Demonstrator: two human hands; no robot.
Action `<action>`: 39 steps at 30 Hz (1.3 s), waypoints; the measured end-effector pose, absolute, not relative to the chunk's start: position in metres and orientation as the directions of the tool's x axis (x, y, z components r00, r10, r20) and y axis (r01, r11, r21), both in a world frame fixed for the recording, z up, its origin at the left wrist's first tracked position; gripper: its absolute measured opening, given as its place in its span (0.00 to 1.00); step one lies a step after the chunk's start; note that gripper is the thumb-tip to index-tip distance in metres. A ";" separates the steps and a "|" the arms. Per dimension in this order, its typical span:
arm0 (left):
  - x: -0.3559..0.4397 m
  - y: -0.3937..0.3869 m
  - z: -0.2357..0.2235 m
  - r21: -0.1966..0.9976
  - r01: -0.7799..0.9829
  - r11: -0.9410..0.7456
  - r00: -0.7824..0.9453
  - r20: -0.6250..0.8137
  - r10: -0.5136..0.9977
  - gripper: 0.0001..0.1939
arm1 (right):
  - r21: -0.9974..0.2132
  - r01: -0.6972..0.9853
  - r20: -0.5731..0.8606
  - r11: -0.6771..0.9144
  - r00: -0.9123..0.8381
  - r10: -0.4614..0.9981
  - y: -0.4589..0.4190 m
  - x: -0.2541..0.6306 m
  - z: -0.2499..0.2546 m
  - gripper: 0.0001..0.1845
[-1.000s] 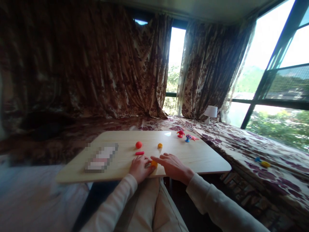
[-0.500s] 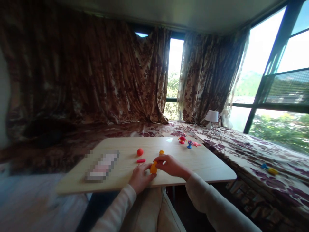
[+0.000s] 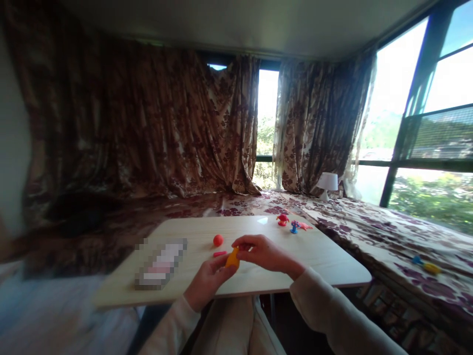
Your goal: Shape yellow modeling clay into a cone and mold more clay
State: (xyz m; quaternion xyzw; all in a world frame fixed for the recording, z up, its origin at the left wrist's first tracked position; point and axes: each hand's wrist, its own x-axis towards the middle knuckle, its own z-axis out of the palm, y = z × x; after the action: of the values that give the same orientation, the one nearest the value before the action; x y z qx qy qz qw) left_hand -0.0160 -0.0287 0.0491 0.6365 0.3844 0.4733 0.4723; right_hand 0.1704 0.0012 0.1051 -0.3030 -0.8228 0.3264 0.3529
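Note:
A small yellow-orange piece [image 3: 232,258], rounded and smooth, is held above the near part of the table. My left hand [image 3: 209,278] is closed around its lower left side with thumb and fingers. At its upper end, the fingers of my right hand [image 3: 256,250] pinch it and hide part of it; its exact kind is unclear. Just beyond my left fingers lies a short pink stick [image 3: 219,254], with an orange-red ball [image 3: 218,240] behind it.
On the pale table [image 3: 295,273], a red figure [image 3: 283,220], a blue figure [image 3: 294,227] and a pink figure [image 3: 305,226] occupy the far right. A blurred-out flat object [image 3: 161,264] lies left. A white lamp [image 3: 327,185] and a blue-and-yellow item [image 3: 430,267] rest on the floral-covered ledge.
Both hands have lifted the yellow-orange piece slightly, and it leans more. A second yellow item beyond my right hand is no longer visible. The whole view has shifted a little.

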 end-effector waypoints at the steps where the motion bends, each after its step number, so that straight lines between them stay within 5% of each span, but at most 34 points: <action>1: -0.017 -0.028 0.049 0.961 0.061 -0.269 0.258 0.245 0.934 0.26 | -0.736 0.280 0.382 0.616 -0.580 0.720 0.001 0.171 0.106 0.14; 28: -0.013 -0.030 0.056 0.940 0.018 -0.341 0.217 0.329 0.919 0.27 | -0.665 0.257 0.479 0.701 -0.572 0.665 -0.006 0.169 0.116 0.15; 35: -0.003 -0.031 0.055 0.872 0.262 -0.413 -0.027 0.434 0.900 0.18 | -0.659 0.328 0.483 0.677 -0.504 0.715 0.003 0.166 0.107 0.10; 39: -0.004 -0.034 0.061 0.871 0.255 -0.420 0.041 0.424 0.905 0.20 | -0.667 0.313 0.488 0.676 -0.503 0.714 0.005 0.164 0.105 0.09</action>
State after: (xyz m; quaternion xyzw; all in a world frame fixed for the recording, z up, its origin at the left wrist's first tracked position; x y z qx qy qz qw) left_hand -0.0036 -0.0342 0.0609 0.6537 0.4433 0.5318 0.3055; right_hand 0.1637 0.0047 0.1053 -0.3099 -0.8280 0.2568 0.3905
